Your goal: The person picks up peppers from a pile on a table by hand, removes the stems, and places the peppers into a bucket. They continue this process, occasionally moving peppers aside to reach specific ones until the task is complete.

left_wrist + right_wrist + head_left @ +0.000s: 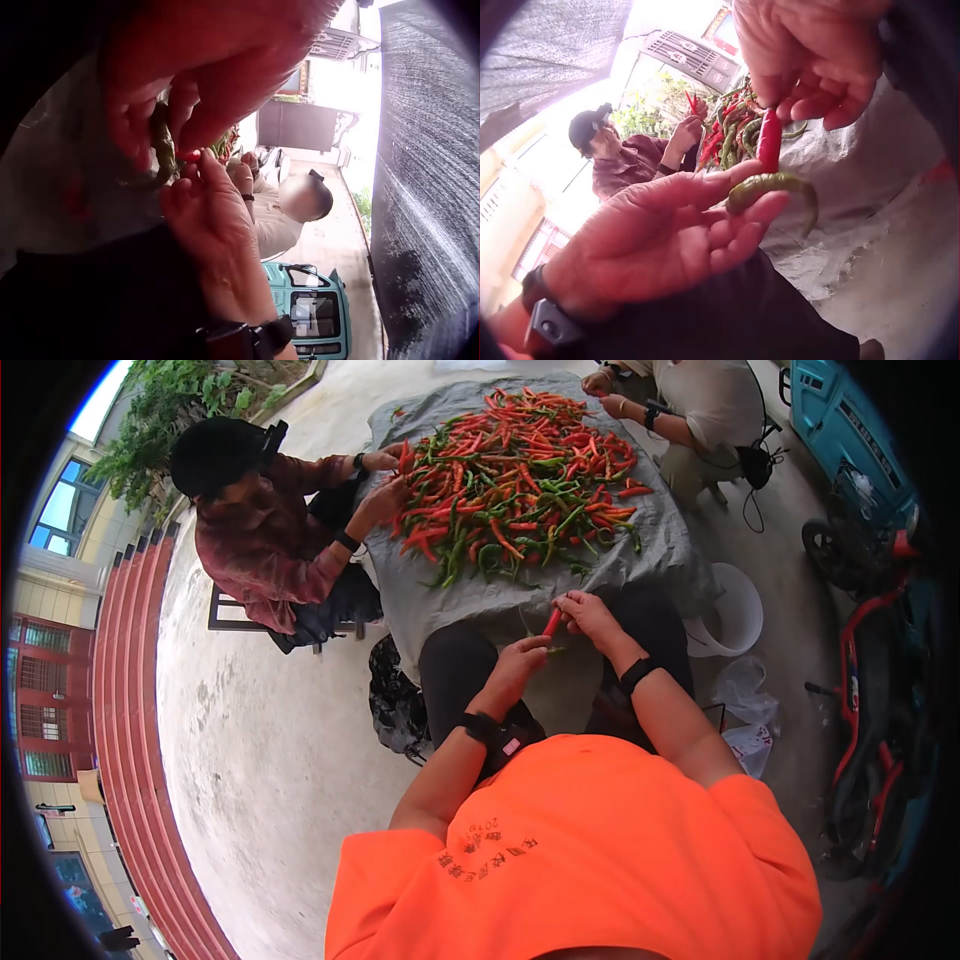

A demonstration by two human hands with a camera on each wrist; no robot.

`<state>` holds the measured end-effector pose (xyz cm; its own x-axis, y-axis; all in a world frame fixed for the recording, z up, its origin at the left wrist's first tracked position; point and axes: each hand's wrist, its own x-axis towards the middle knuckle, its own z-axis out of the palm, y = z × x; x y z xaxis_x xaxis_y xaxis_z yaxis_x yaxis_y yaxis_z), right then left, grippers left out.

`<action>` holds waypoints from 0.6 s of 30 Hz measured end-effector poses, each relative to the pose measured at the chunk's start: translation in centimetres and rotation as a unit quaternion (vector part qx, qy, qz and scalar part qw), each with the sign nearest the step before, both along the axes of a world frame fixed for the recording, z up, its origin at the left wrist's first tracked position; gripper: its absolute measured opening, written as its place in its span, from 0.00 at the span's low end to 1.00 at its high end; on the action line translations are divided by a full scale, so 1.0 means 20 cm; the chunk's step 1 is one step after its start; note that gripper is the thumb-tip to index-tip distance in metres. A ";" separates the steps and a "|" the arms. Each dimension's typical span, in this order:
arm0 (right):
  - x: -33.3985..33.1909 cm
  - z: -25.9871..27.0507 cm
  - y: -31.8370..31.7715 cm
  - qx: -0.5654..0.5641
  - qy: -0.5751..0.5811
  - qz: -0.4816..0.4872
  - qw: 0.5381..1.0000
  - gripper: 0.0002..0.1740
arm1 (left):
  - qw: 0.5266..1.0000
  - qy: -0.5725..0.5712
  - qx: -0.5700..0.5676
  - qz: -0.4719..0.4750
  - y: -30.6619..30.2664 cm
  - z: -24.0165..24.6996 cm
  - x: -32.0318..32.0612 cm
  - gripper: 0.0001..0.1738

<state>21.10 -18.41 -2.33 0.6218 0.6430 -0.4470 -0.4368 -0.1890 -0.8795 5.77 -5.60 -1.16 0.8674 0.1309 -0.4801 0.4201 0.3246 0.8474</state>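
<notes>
Between the two hands, over the lap, a red pepper (553,622) (769,141) stands nearly upright. The left hand (517,668) (210,60) (675,236) holds its lower end between thumb and fingers, with a curved green pepper (163,142) (772,187) lying across the same fingers. At the upper end of the red pepper, the right hand (592,618) (221,232) (817,64) pinches with thumb and fingertips. A large heap of red and green peppers (520,485) (731,131) lies beyond the hands on a grey sheet (410,615).
One person (262,545) sits at the left of the heap, hands at its edge; another (700,410) is at the far right. A white bucket (738,610) and plastic bags (748,695) stand right of the legs. A black bag (395,705) is at the left.
</notes>
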 end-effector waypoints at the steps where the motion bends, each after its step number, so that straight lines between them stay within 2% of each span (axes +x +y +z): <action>1: -0.01 -0.01 0.00 -0.033 -0.036 0.032 0.998 0.11 | 1.000 0.010 -0.005 0.000 0.00 0.00 -0.02 0.19; 2: -0.01 -0.01 0.01 -0.065 -0.072 0.062 0.993 0.11 | 0.999 0.025 -0.017 0.024 0.00 -0.01 -0.04 0.19; 4: -0.04 0.02 0.02 -0.043 -0.072 0.124 0.989 0.11 | 0.995 0.054 -0.040 0.072 0.01 -0.01 -0.05 0.18; 7: -0.09 0.03 0.02 -0.016 -0.090 0.200 0.975 0.11 | 0.995 0.057 0.017 0.086 0.03 0.01 -0.06 0.19; 10: -0.11 -0.04 0.03 -0.004 -0.100 0.257 0.961 0.10 | 0.991 0.043 0.123 -0.029 0.03 0.03 -0.05 0.19; 16: -0.13 0.00 0.02 -0.025 -0.112 0.277 0.954 0.08 | 0.985 0.051 0.126 -0.105 0.05 -0.05 -0.05 0.18; 18: -0.12 0.00 0.03 -0.014 -0.103 0.264 0.959 0.09 | 0.986 0.055 0.132 -0.087 0.04 -0.05 -0.04 0.17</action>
